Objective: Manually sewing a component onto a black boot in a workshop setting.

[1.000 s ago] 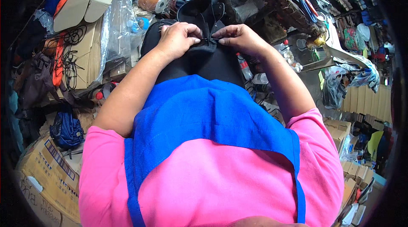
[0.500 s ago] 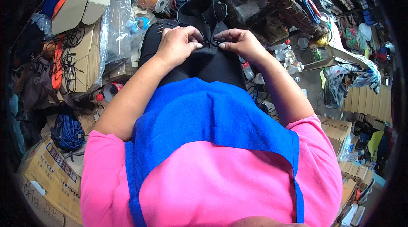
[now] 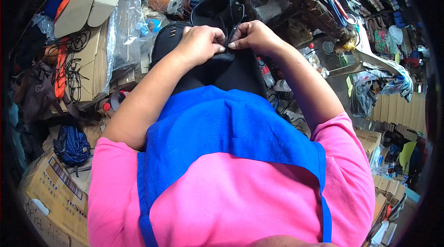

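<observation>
On my lap lies a black boot point(image 3: 210, 12), its shaft spread open at the top and small metal eyelets along one flap. My left hand point(image 3: 201, 43) is closed in a pinch at the boot's left opening edge, fingers curled inward. Facing it, my right hand point(image 3: 255, 36) pinches the right edge of the same opening, thumb against forefinger. The fingertips almost meet; any thin lace between them is too small to make out. Another black piece with a row of light stitches or loops point(image 3: 173, 32) rests beside my left wrist.
A spool of orange cord point(image 3: 165, 2) stands beyond the boot. Cardboard sheets point(image 3: 95, 59) and clear plastic lean at the left, above a dark blue bag point(image 3: 71, 145) and a yellow carton point(image 3: 58, 191). Plastic bottles point(image 3: 267, 73) lie near my right forearm.
My right hand has moved left and slightly up, closer to my left hand, and its fingers have curled more tightly. The left hand has shifted only slightly.
</observation>
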The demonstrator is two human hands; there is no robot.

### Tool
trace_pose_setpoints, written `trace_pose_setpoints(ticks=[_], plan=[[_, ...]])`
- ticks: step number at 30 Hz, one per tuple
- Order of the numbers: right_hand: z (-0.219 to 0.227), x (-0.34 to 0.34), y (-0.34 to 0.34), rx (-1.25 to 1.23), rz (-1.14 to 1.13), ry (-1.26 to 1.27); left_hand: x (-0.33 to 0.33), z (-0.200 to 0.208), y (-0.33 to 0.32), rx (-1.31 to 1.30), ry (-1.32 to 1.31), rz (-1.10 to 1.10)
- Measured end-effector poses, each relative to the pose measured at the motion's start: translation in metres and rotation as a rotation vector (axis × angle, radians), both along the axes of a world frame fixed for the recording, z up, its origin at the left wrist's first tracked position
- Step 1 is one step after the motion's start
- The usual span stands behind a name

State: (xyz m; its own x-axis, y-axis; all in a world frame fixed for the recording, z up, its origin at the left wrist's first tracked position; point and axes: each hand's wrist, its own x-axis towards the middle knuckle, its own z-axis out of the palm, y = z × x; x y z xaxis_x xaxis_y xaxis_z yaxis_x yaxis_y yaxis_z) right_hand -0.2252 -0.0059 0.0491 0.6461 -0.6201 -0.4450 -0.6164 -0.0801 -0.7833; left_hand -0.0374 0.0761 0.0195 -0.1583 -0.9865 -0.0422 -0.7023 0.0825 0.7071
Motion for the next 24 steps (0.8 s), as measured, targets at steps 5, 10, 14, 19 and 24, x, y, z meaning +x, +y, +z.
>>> trace_pose_setpoints(ticks=[5,10,14,19,24], plan=[[-0.001,-0.016,-0.006,0.016,-0.092,-0.08,0.01,0.016,0.002,-0.225,-0.251,-0.118],[-0.01,-0.037,-0.009,0.206,-0.148,-0.279,0.012,0.015,0.01,-0.108,-0.211,-0.079],[-0.011,-0.036,0.006,0.172,-0.124,-0.288,0.003,0.017,0.004,0.031,-0.048,-0.088],[-0.006,-0.054,0.01,0.13,-0.102,-0.198,0.005,0.012,0.003,0.005,-0.005,-0.171],[0.016,-0.055,0.0,-0.171,-0.078,-0.164,0.006,0.006,0.006,-0.011,-0.019,-0.183]])
